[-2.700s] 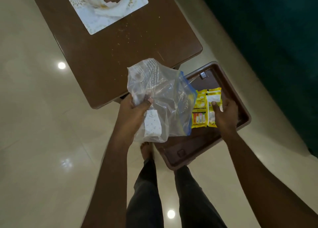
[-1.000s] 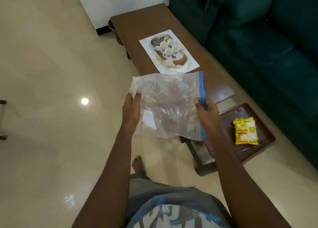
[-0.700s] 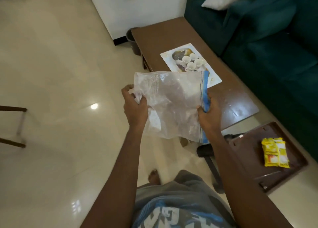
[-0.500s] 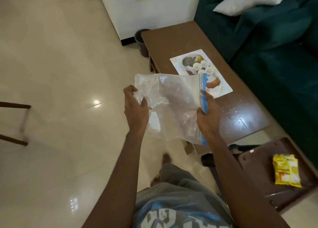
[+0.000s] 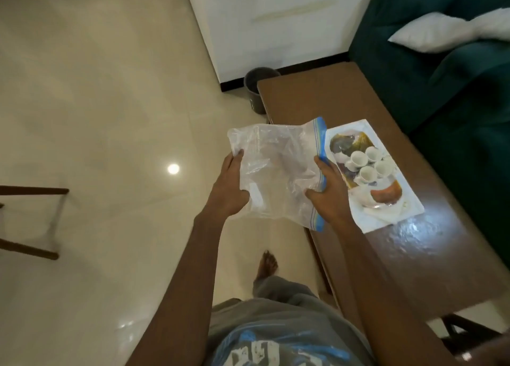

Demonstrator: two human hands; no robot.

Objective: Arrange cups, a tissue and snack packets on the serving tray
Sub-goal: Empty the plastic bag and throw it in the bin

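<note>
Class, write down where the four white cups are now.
In the head view, right of centre, the four white cups stand clustered on the white mat on the brown table, right of the right hand gripping the plastic bag.

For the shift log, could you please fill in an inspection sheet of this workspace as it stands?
Surface: brown table, glossy.
Job's things: four white cups on a printed mat on the table; snack packets not in view.
Clutter: clear zip bag, held up beside the table edge.
Hands: left hand grips the bag's closed end; right hand grips its blue zip edge.
Cables: nothing seen.
Surroundings: green sofa with white cushions, dark bin by the wall, tiled floor.
</note>
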